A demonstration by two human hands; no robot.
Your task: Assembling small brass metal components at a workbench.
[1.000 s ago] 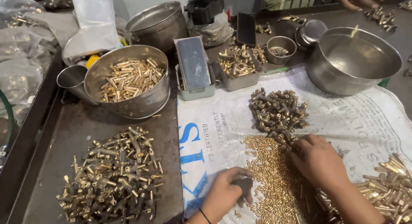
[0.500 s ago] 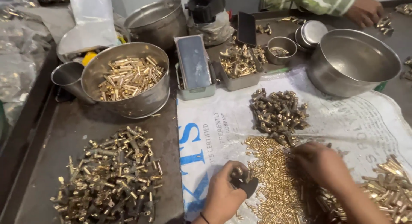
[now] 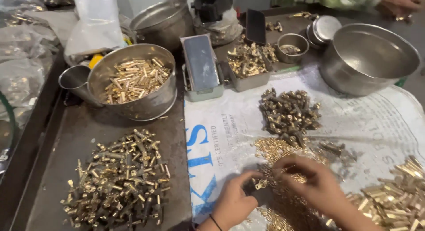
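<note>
The left hand (image 3: pixel 234 202) and the right hand (image 3: pixel 316 184) meet low over the white sack (image 3: pixel 230 120) on the table, both pinching one small brass piece (image 3: pixel 260 184) above the gold bits (image 3: pixel 283 151), so refills are close.

Bare white sack (image 3: pixel 234 124) lies open between the dark fittings heap (image 3: pixel 288 112) and steel bowl (image 3: pixel 133 82).

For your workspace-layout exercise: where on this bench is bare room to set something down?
Free: the white printed sheet between the dark fittings heap and the large empty steel bowl, and the dark tray strip between the filled bowl and the assembled brass heap. Crowded: around both hands, left hand, right hand.
</note>
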